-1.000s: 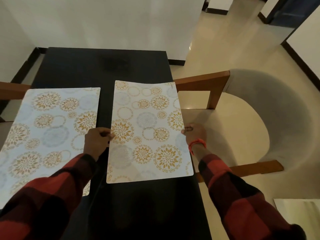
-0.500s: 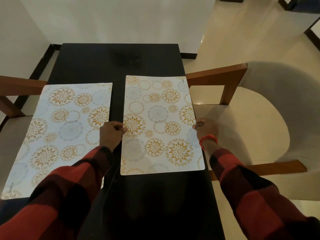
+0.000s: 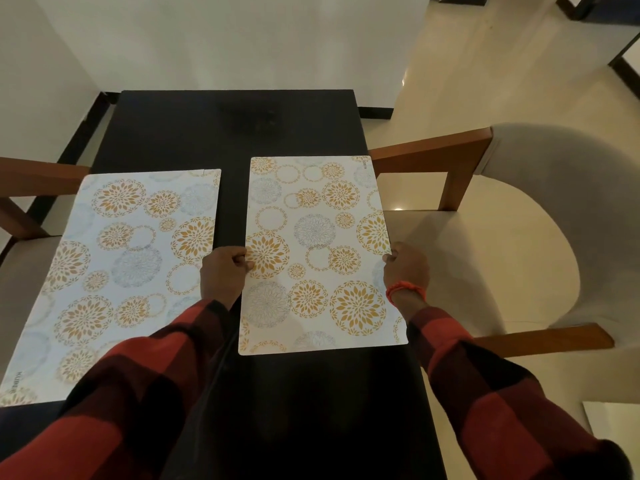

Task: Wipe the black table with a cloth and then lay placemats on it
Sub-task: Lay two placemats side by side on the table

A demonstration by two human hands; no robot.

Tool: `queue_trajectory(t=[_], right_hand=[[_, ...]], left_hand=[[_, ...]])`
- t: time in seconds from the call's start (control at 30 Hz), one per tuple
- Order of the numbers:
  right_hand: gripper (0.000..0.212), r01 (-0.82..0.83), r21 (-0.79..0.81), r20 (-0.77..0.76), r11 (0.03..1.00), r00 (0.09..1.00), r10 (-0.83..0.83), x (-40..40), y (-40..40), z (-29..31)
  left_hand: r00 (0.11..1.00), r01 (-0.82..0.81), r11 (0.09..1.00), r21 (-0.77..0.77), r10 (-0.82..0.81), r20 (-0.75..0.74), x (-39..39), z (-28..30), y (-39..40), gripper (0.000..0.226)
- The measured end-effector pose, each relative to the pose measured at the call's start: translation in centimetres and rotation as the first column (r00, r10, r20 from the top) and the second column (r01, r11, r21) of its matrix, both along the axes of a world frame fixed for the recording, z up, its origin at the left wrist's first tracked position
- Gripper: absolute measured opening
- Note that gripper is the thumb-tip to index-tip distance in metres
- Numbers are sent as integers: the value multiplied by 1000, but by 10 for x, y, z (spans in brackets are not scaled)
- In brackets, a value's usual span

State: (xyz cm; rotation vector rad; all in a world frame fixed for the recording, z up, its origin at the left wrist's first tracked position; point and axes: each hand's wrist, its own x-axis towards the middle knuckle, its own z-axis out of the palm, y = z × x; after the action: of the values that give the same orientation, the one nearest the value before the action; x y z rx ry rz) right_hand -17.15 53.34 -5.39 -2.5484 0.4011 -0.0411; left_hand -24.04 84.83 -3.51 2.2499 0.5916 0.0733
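Two white placemats with gold and grey flower circles lie on the black table (image 3: 239, 126). The right placemat (image 3: 318, 251) lies along the table's right edge, its right side reaching slightly past that edge. My left hand (image 3: 223, 271) pinches its left edge and my right hand (image 3: 407, 268), with an orange band at the wrist, pinches its right edge. The left placemat (image 3: 117, 271) lies flat along the table's left side, untouched, its near corner hidden by my left sleeve. No cloth is in view.
A cream upholstered chair with wooden arms (image 3: 485, 237) stands tight against the table's right side. Another chair's wooden arm (image 3: 38, 174) shows at the left. A white wall lies beyond the table's far end, with beige floor to the right.
The right placemat has shifted a little to the right between my hands, widening the gap to the left mat. The view has tilted slightly; both hands keep their grip.
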Motion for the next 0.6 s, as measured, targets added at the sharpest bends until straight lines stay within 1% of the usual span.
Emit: queue_trajectory(t=[0.07,0.1,0.27,0.4,0.5,0.6], right_hand=[[19,0,6,1,1000,1000,0,0,0,-1],[19,-3,8,2,1000,1000,3,-1,0,-1],[26,-42,33,20,999,999,42,-1,-2,0],[26,-59,34,29,998,998,58,0,-4,1],[25,-60,28,7,998,998,60,-1,-5,3],[25,-83,31,-3,996,997,83,-3,-7,2]], left_hand=[[1000,13,1000,0,-13,-10,1,0,0,25],[1000,19,1000,-4,-19,-12,1,1,1,28],[1000,25,1000,0,-25,-18,1,0,2,29],[999,46,997,57,-45,-19,2,1,0,28],[998,68,993,93,-66,-21,2,0,2,29],[998,57,996,75,-55,-21,4,-1,4,28]])
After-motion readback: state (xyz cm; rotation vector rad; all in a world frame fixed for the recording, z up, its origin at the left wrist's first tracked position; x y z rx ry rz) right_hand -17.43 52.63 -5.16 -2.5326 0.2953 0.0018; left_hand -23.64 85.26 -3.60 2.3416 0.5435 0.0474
